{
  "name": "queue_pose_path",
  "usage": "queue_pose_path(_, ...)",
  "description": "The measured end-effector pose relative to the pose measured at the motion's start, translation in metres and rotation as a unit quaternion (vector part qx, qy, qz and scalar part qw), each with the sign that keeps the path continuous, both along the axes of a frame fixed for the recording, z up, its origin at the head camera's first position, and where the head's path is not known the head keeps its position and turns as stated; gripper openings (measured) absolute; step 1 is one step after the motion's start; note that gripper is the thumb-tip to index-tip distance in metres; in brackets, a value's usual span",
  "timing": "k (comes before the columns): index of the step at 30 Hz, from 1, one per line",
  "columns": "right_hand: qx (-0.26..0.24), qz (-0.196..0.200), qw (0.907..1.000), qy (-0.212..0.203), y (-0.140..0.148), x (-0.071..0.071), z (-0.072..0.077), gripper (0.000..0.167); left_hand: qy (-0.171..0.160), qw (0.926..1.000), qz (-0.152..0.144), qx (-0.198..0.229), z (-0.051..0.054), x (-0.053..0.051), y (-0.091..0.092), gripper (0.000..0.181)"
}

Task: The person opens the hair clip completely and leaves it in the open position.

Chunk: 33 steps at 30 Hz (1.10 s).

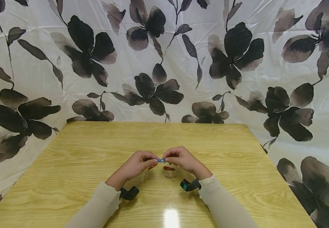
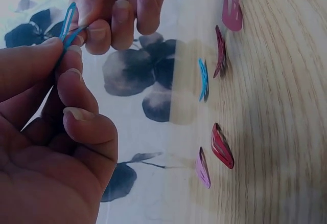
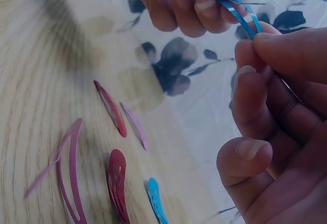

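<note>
Above a wood-grain table [image 1: 96,136], a person bends to close work with a blue clip [image 1: 161,161] for the hair, held in the air between two bare hands. The left hand [image 1: 140,164] pinches one end between thumb and finger, its other fingers loosely curled; the right hand [image 1: 183,159] does the same at the opposite end. The strips of the blue clip stand spread apart in both wrist views, so the handling of this piece appears under way rather than finished.

Five more clips lie on the wood below. On the person's left, a red clip [image 2: 224,156] rests just beside a pink clip [image 2: 202,172]. On the right, a second blue clip [image 3: 155,196] lies farthest out, a second red clip [image 3: 117,170] comes next, and a mauve clip [image 2: 232,19] sits nearest the person.

Only the mauve clip clearly lies sprung open, its narrow tongue jutting out to one side, which suggests that piece may be done. The second red clip looks closed; whether the others on the table are snapped or loose is hard to tell. By that reckoning, the work seems partway along, with the blue clip in hand and several others possibly left. A flower-printed cloth [image 1: 153,91] hangs behind.
</note>
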State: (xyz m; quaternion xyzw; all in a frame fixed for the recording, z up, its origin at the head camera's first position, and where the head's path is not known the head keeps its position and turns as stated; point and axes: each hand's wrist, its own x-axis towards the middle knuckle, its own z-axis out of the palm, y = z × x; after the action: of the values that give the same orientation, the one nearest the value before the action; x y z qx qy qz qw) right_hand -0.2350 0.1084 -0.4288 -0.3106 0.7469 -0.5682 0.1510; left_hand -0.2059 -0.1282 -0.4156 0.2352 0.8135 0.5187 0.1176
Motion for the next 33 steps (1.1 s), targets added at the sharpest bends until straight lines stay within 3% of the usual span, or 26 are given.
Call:
queue_pose_path(10, 0.019, -0.014, 0.9997, -0.006, -0.001, 0.002, 0.002, 0.015, 0.008, 0.9996, 0.025, -0.014, -0.004, -0.001, 0.001, 0.021)
queue_pose_path(17, 0.055, -0.022, 0.998, 0.023, -0.006, 0.018, 0.025, 0.011, 0.011, 0.9986, 0.044, -0.028, -0.004, -0.002, 0.0, 0.015)
queue_pose_path(21, 0.072, -0.025, 0.9964, 0.039, -0.008, 0.023, 0.03, 0.011, 0.02, 0.9981, 0.046, -0.037, -0.005, -0.002, -0.001, 0.011)
queue_pose_path(30, 0.102, -0.018, 0.9928, 0.06, -0.01, 0.024, 0.028, 0.011, 0.055, 0.9928, 0.046, -0.096, -0.004, 0.001, -0.001, 0.005)
queue_pose_path(33, 0.124, -0.022, 0.9881, 0.089, -0.01, 0.016, 0.015, 0.01, 0.068, 0.9908, 0.039, -0.11, -0.005, 0.001, -0.002, 0.006)
